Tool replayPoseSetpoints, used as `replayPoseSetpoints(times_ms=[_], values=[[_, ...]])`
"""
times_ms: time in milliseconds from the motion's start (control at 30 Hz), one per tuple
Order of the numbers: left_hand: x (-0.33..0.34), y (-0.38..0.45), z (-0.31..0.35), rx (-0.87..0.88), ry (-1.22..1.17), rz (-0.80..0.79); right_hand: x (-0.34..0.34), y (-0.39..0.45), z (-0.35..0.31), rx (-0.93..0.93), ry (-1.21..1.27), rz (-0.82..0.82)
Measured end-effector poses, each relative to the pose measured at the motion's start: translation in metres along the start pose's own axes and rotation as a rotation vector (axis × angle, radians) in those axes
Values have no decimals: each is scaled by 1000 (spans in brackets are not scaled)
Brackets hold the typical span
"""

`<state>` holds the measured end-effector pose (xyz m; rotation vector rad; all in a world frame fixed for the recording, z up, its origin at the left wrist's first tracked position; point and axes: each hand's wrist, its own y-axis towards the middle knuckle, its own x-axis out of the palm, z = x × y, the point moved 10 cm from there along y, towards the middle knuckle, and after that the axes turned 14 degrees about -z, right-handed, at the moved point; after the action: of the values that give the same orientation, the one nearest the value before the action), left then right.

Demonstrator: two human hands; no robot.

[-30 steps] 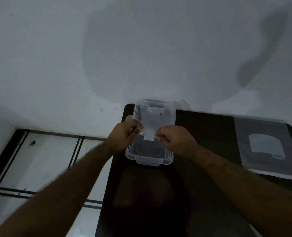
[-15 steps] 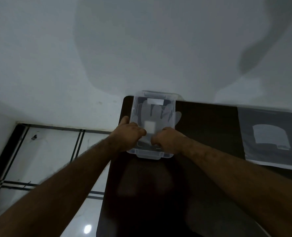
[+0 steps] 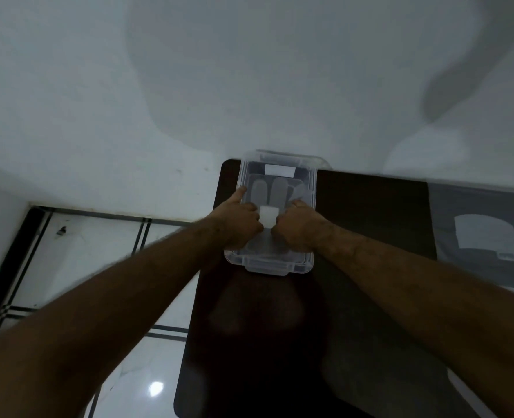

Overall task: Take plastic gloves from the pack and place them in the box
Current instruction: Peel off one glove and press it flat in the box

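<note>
A clear plastic box stands at the far left corner of the dark table. Thin see-through plastic gloves lie flat inside it, fingers pointing away from me, with a small white tab at the cuff. My left hand and my right hand are both down in the box, fingers curled, pinching the cuff end of the gloves on either side of the tab. The glove pack, a grey flat bag with a white label, lies at the table's right side.
A white wall rises right behind the table. To the left is a tiled floor with dark lines, well below the table's left edge. A pale sheet shows at the table's near right corner.
The gloves were held up above the box a second ago. Both hands have gone down into the box and laid the gloves flat on its bottom.
</note>
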<state>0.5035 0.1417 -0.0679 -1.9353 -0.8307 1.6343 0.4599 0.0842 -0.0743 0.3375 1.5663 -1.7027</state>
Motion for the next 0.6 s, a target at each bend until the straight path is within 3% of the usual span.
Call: replayPoseSetpoints(times_ms=[200, 400, 600], values=[[-3, 6, -3, -118, 83, -82, 7, 18, 4, 11, 258, -108], [0, 17, -1, -92, 72, -52, 0, 14, 5, 4, 87, -9], [-1, 19, -3, -109, 64, -63, -1, 14, 13, 10, 124, -19]])
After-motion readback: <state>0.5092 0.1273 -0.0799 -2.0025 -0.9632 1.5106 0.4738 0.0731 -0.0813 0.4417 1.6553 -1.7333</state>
